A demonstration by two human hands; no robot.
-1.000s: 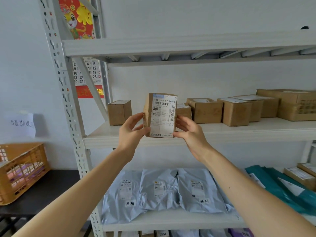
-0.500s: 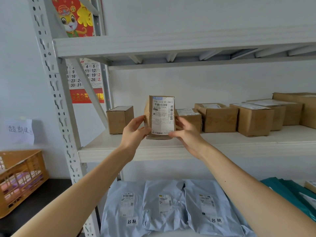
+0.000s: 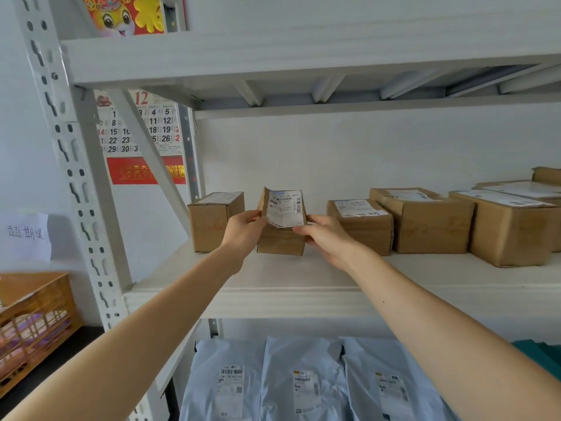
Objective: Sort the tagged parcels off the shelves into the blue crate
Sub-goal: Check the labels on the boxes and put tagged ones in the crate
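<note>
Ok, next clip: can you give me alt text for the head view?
The left hand and right hand grip a small labelled cardboard box between them at the middle shelf, in a row of brown boxes. Pale mailer bags lie on the shelf below; an orange crate sits far left.

Brown parcel (image 3: 280,238) showing a white barcoded label; orange crate (image 3: 33,323) holding what's possibly purple; shelf (image 3: 273,296) looking white.
</note>
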